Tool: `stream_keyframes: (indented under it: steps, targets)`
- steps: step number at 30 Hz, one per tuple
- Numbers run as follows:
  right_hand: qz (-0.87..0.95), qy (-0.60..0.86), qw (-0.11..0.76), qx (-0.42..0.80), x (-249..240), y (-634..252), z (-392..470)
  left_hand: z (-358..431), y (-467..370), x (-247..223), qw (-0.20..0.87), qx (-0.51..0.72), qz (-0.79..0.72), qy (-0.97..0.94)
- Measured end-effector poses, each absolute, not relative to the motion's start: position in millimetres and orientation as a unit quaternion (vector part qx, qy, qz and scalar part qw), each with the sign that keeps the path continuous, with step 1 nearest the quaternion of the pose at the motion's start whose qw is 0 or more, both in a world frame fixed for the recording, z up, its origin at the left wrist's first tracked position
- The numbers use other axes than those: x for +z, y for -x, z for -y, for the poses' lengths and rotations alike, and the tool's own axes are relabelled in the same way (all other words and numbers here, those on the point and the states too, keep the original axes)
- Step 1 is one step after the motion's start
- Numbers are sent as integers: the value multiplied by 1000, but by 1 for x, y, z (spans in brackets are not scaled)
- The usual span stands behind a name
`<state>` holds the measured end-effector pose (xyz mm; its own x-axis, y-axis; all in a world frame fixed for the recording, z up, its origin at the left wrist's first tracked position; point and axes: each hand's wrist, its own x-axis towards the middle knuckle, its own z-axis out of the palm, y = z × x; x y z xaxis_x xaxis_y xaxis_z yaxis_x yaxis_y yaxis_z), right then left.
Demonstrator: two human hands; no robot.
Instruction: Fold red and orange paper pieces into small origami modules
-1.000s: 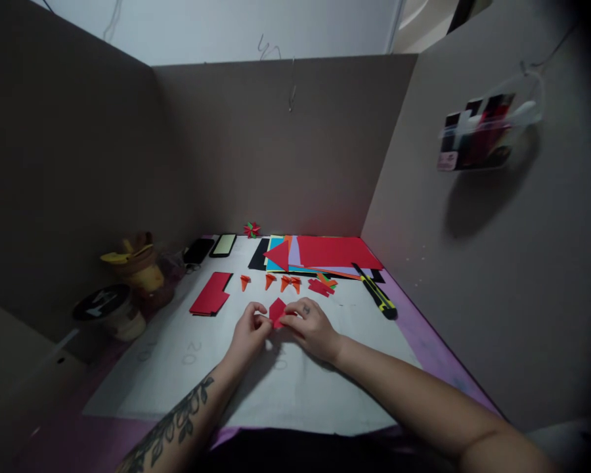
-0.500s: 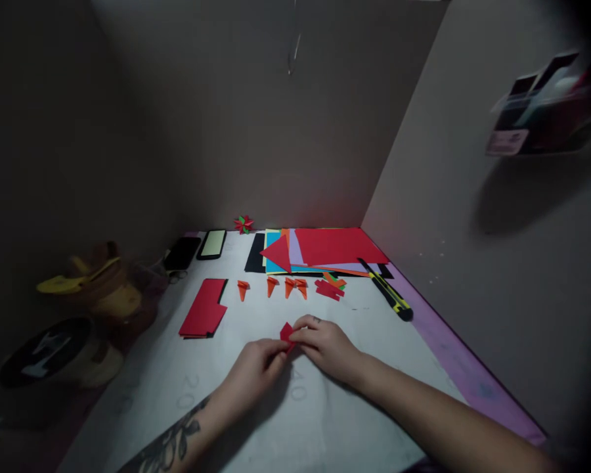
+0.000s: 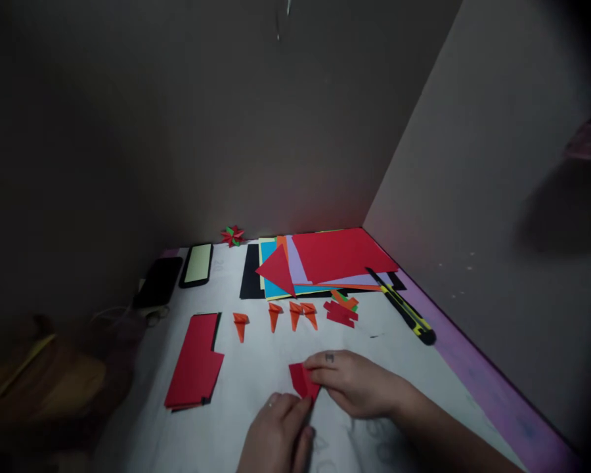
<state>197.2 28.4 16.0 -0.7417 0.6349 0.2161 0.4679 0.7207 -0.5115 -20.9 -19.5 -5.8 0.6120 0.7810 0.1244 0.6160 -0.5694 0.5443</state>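
- Step looks like folding or creasing the small red paper [image 3: 299, 379]; it lies on the white sheet [image 3: 256, 387], right of its middle, well short of its far edge.
- Match edges before you press; a crooked crease likely throws off later folds.
- Pin the lower tip, then run a fingertip firmly along the crease, pressing against the flat sheet.
- Go light at the point; thin paper probably buckles or skews there.
- Red paper's look: matte, plain red, darker panel on left, brighter facet on right, line between them; narrows to a tip toward you. Right part hidden under fingers.
- Your right hand [image 3: 352, 384]: fingers close together, gripping the paper's right side.
- Your left hand [image 3: 276, 433]: forefinger at the lower tip, thumb just below; can't tell if it pinches.
- Beyond the paper, toward the far edge: four orange folded pieces [image 3: 294, 314] in a row, the right two nearly touching; red strips [image 3: 341, 314] right of them, overlapping orange and green ones.
- Left side of the sheet: notched red stack [image 3: 192, 361], well clear of your left hand.
- Right edge: utility knife [image 3: 404, 312], blade end on the coloured sheets [image 3: 345, 256]; mind your right forearm there.
- Far edge: red-green paper star [image 3: 233, 236], left of those sheets.
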Motion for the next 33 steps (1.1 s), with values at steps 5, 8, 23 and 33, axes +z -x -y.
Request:
stream_keyframes:
  steps: [5, 8, 23, 33]
  targets:
    - [925, 273, 214, 152, 3, -200, -38, 24, 18, -8, 159, 127, -399, -894]
    - [927, 258, 238, 133, -6, -201, -40, 29, 14, -5, 101, 118, -428, -890]
    - [923, 245, 227, 190, -11, -206, -48, 38, 12, 2, 104, 73, -423, -897]
    - [938, 217, 189, 192, 4, -199, -61, 42, 9, 0, 92, 50, -446, -889]
